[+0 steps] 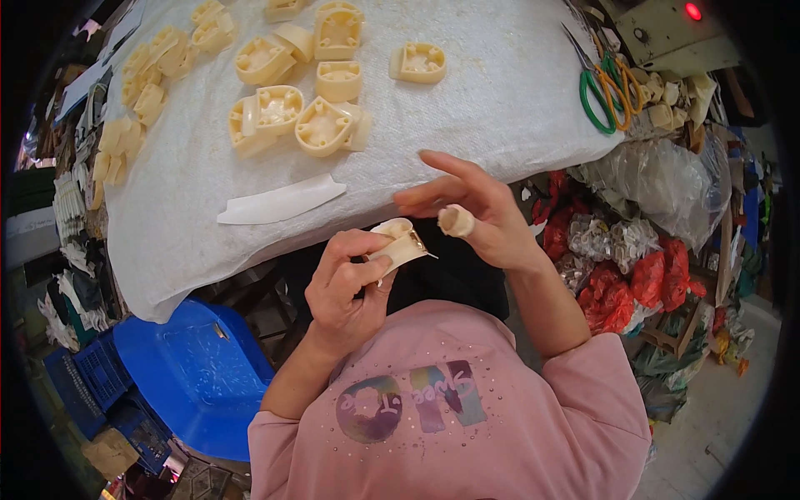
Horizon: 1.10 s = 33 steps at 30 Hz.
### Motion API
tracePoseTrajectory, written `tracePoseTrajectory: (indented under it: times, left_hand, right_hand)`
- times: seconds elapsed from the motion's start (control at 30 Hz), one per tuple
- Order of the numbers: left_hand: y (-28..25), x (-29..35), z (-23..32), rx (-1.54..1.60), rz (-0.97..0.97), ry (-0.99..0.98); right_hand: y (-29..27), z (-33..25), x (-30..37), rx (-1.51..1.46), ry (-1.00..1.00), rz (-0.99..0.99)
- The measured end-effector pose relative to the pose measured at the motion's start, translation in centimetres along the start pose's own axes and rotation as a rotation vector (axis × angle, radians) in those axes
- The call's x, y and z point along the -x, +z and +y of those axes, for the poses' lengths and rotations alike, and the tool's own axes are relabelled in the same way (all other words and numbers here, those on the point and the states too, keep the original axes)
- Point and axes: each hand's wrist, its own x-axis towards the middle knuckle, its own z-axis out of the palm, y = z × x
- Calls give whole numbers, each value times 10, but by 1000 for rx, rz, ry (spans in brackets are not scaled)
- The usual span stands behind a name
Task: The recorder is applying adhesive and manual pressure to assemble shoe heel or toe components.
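My left hand (340,287) pinches a cream plastic shoe heel (407,245) above my lap, just off the table's front edge. A thin pale strip of covering lies around its side, with a narrow end sticking out. To its right, my right hand (500,218) is open, fingers stretched out and holding nothing. A beige sleeve (457,222) covers its thumb. On the table near my left hand lies a flat white cut piece (282,200). Beyond it stand several more cream heels (325,125), hollow with small round posts inside, and one lone heel (419,62) sits farther right.
White woven cloth covers the table (467,108). Scissors with green handles (597,100) and another pair with orange handles (627,96) lie at its right corner. A blue plastic chair (196,367) stands lower left. Red plastic bags (608,292) are heaped at right.
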Motion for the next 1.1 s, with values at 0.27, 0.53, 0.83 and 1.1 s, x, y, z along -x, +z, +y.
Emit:
tracePoseTrajectory:
  times: [0.27, 0.53, 0.83, 1.1]
  left_hand:
    - [4, -1, 1, -30, 147, -18]
    - [12, -3, 6, -190, 180, -33]
    - [10, -10, 8, -229, 61, -30]
    - [4, -18, 11, -207, 31, -60]
  right_hand:
    - [10, 1, 4, 434, -419, 34]
    - [25, -4, 4, 638, -395, 166]
    - [29, 2, 10, 449, -205, 312]
    - [29, 6, 2, 563, -431, 268]
